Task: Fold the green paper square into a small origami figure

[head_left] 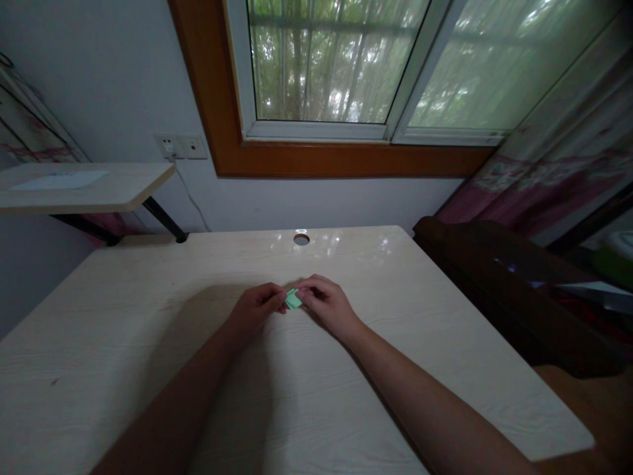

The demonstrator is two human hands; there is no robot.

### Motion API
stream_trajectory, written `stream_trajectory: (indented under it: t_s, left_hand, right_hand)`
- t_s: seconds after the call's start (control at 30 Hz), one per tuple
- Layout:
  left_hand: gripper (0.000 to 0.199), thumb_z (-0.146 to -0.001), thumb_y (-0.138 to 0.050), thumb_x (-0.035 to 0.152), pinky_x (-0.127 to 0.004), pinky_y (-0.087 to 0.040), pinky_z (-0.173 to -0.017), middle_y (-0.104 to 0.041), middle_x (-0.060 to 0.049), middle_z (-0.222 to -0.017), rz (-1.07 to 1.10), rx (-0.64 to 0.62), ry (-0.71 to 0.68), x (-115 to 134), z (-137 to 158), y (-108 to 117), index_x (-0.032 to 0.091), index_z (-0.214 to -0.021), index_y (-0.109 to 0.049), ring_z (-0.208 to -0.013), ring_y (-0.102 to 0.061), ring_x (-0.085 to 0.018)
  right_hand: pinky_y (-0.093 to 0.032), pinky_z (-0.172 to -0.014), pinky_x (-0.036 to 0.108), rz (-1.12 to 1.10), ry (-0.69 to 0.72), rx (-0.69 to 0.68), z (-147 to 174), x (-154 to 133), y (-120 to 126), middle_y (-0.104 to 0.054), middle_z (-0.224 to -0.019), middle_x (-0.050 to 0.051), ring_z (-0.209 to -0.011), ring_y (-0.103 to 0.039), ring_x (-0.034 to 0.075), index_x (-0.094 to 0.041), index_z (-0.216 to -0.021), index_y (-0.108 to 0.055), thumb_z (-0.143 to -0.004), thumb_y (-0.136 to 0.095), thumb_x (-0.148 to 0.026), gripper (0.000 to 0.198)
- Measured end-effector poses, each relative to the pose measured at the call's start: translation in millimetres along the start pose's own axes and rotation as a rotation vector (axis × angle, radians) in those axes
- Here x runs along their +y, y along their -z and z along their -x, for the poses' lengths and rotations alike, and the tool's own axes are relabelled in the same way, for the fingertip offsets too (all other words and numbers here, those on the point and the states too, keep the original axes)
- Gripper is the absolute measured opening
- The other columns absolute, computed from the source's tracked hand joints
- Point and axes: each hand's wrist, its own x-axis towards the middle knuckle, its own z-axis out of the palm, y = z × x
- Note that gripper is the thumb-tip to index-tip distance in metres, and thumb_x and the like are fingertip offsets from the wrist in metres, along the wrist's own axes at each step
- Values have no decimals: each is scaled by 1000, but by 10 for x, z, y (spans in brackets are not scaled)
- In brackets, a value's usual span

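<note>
A small piece of folded green paper (pixel 293 299) is held between my two hands, over the middle of the pale wooden desk (pixel 346 389). My left hand (pixel 256 305) pinches its left side between thumb and fingers. On the right side, my right hand (pixel 326 300) grips it with the thumb in front and the fingers curled behind. Fingertips cover the paper's edges, so its full shape is partly hidden.
A raised shelf (pixel 133 187) on black legs stands at the desk's back left, with a white sheet (pixel 62 180) on it. A round cable hole (pixel 301 239) lies near the back edge. Dark wooden furniture (pixel 494 284) stands to the right, below a curtain (pixel 554 158).
</note>
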Motion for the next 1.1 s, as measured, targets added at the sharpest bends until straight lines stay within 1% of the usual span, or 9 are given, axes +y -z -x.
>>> stream_trajectory:
  t_s: [0.13,0.47,0.53,0.6,0.7,0.8,0.87,0.97,1.1]
  left_hand:
    - [20,-85,-64,33,-26,-49,-73,-67,-3,-75,11,-18,7,15,9,-1,14,-87,-67,-73,-62,-14]
    - [15,-85,-61,28,-27,-47,-74,-68,-3,-75,-33,-33,7,58,8,2,14,-80,-66,-73,-62,-15]
    - [14,-84,-60,26,-26,-47,-73,-68,-3,-75,-35,-22,4,45,2,0,14,-80,-66,-73,-62,-14]
    - [14,-84,-60,26,-26,-47,-72,-68,-3,-74,-42,-10,1,24,-4,-3,14,-79,-66,-72,-62,-14]
    - [14,-83,-61,25,-25,-47,-70,-67,-2,-72,-69,-6,-4,-1,-9,-7,14,-77,-65,-70,-61,-14]
    - [13,-83,-60,24,-25,-47,-70,-68,-2,-73,-109,-4,-4,13,-6,-13,14,-78,-66,-71,-62,-14]
    - [12,-83,-59,24,-24,-46,-70,-68,-2,-72,-140,3,-3,40,-2,-18,15,-79,-66,-70,-62,-14]
    - [14,-84,-60,27,-24,-46,-69,-68,-1,-71,-187,5,-4,78,2,-26,15,-79,-66,-68,-62,-14]
    - [19,-84,-60,32,-24,-45,-68,-67,-1,-71,-259,6,-14,100,11,-31,15,-79,-66,-67,-61,-14]
  right_hand:
    - [-48,-66,26,-46,-36,32,6,29,-7,-63,-85,4,-73,-57,15,-23,-97,-72,-88,-63,-33,16]
    - [-50,-67,28,-81,-75,5,6,37,-31,-65,-88,5,-74,-59,15,-21,-100,-68,-88,-62,-36,20]
    - [-50,-69,28,-64,-60,13,7,35,-41,-65,-89,4,-76,-59,15,-21,-104,-66,-89,-62,-35,21]
    - [-48,-69,28,-1,-22,52,7,26,-48,-62,-90,4,-76,-58,15,-21,-104,-63,-87,-63,-31,19]
    - [-45,-66,27,130,57,108,5,-4,-44,-57,-85,3,-73,-54,14,-20,-91,-59,-84,-66,-26,12]
    - [-44,-68,27,217,130,50,0,-48,-31,-55,-80,2,-74,-53,15,-20,-82,-59,-85,-64,-23,7]
    - [-44,-70,28,236,158,-6,-4,-77,-23,-57,-79,3,-76,-55,16,-20,-84,-62,-88,-60,-23,6]
    - [-46,-71,29,234,155,-45,-8,-105,-16,-61,-81,4,-77,-57,16,-21,-90,-65,-91,-57,-26,9]
    - [-46,-70,29,214,122,-59,-7,-113,-9,-64,-81,4,-76,-59,16,-21,-89,-68,-93,-56,-30,14]
